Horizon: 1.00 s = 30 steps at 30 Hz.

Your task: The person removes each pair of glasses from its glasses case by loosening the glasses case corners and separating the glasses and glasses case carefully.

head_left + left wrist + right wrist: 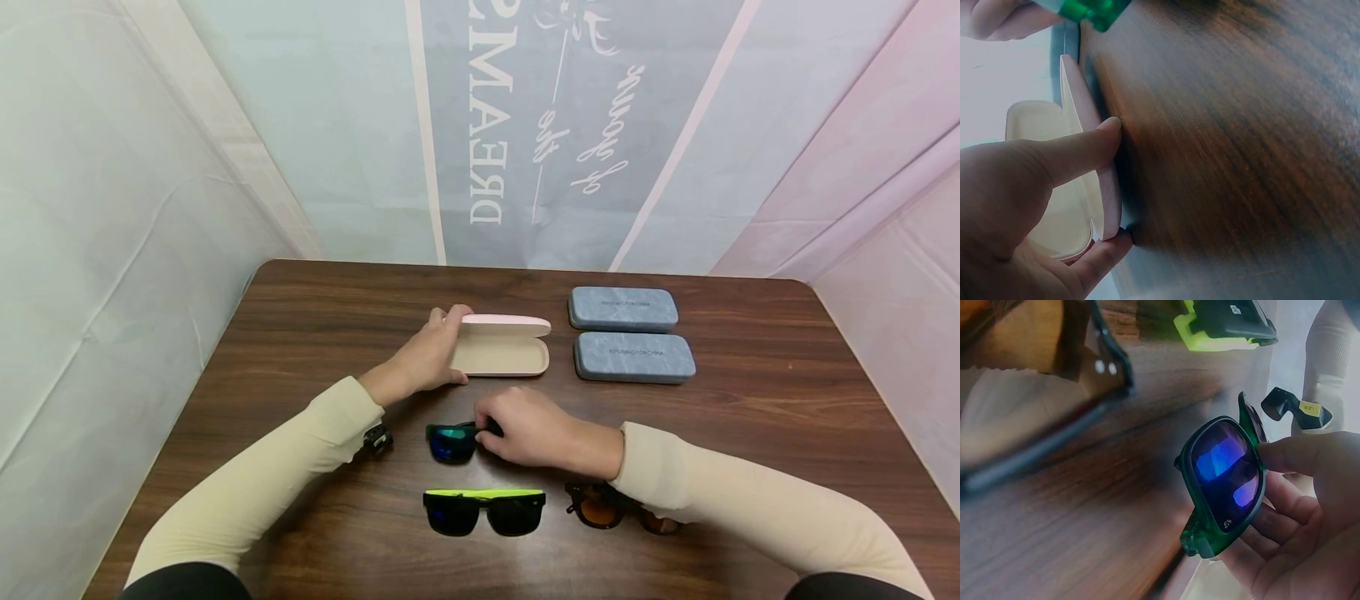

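A pink glasses case [510,357] with a cream lining lies with its lid raised on the brown table. My left hand [423,357] grips its left end; in the left wrist view the thumb lies across the case's pink shell [1109,187] and a finger touches its end. In front of the case, my right hand [528,429] pinches a pair of sunglasses [452,444] by one side. The right wrist view shows their green frame and blue mirrored lens [1225,465]; the fingers cover part of the other side.
Two blue glasses cases [624,308] lie closed at the back right. Nearer me are black sunglasses with lime-green temples [484,512] and amber-lensed sunglasses [600,508], the latter partly beneath my right forearm. A printed curtain [360,167] hangs behind the table [750,375].
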Motion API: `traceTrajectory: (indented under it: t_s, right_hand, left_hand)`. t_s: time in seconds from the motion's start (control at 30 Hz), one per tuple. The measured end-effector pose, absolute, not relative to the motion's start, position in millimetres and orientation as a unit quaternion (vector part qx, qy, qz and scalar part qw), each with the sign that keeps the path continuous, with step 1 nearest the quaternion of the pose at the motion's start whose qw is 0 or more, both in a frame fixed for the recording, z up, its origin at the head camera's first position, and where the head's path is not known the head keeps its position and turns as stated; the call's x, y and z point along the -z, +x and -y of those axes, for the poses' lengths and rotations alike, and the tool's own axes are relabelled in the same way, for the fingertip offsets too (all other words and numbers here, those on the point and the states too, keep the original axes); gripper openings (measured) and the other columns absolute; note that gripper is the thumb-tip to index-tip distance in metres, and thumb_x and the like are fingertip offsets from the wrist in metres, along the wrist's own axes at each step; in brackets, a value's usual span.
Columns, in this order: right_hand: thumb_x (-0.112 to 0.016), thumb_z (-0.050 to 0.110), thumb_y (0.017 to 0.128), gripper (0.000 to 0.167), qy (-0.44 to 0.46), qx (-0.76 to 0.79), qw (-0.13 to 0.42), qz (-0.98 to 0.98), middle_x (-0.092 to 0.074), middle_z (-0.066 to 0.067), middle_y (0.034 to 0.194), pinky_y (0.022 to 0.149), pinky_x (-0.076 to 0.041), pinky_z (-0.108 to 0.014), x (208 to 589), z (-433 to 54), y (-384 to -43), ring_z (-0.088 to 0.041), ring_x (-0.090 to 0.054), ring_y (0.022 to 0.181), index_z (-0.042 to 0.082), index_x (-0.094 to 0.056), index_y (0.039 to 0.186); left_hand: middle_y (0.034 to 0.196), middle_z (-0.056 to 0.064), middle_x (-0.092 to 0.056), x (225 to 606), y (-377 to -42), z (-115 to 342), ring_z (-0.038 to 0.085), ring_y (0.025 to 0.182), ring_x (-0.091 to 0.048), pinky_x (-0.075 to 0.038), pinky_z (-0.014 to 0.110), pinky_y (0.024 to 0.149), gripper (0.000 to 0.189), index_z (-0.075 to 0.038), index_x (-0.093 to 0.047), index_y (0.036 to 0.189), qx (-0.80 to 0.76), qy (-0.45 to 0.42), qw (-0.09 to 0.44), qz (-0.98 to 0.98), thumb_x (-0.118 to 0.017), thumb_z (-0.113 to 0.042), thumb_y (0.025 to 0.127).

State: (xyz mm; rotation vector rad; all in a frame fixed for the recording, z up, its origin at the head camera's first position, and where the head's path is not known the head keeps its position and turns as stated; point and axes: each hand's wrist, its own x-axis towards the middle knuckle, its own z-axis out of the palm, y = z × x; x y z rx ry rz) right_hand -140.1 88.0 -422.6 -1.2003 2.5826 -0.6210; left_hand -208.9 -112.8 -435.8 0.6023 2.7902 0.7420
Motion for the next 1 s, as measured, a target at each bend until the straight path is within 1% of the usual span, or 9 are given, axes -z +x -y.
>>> traceTrajectory:
  t_s: [0.17,0.43,0.6,1.0]
  right_hand:
    - [-0.076,0.016,0.090,0.015,-0.409,0.216,0.121,-0.878,-0.062,0.010,0.074,0.056,-0.043,-0.023,426.5,-86.4,-139.9,-0.002,-0.049,0.060,0.019,-0.065,0.081]
    - [-0.076,0.017,0.090,0.014,-0.411,0.215,0.124,-0.877,-0.063,0.009,0.076,0.059,-0.045,-0.024,428.8,-84.3,-139.2,-0.003,-0.050,0.062,0.019,-0.065,0.081]
    - [-0.076,0.017,0.091,0.013,-0.410,0.217,0.132,-0.876,-0.064,0.009,0.077,0.059,-0.044,-0.023,427.6,-83.8,-138.5,-0.003,-0.050,0.061,0.019,-0.066,0.083]
    - [-0.076,0.023,0.091,0.013,-0.404,0.194,0.134,-0.884,-0.064,0.011,0.076,0.056,-0.044,-0.025,427.2,-81.6,-135.3,-0.002,-0.050,0.059,0.021,-0.067,0.083]
  left_hand:
    - [0.131,0.026,-0.041,435.3,-208.6,113.3,0.035,0.101,-0.061,-0.053,0.044,0.084,0.099,-0.015,-0.024,0.152,-0.252,0.203,0.097,-0.941,-0.090,-0.018,0.079]
    - [0.132,0.025,-0.041,436.2,-210.2,113.4,0.035,0.102,-0.061,-0.054,0.044,0.084,0.098,-0.014,-0.024,0.152,-0.248,0.205,0.096,-0.942,-0.090,-0.018,0.079]
    - [0.133,0.026,-0.041,435.6,-209.8,112.7,0.035,0.103,-0.062,-0.054,0.044,0.084,0.098,-0.014,-0.024,0.152,-0.246,0.205,0.095,-0.943,-0.090,-0.018,0.079]
    - [0.132,0.027,-0.042,437.0,-210.3,113.5,0.035,0.103,-0.062,-0.054,0.044,0.085,0.099,-0.013,-0.024,0.151,-0.243,0.208,0.088,-0.943,-0.091,-0.018,0.079]
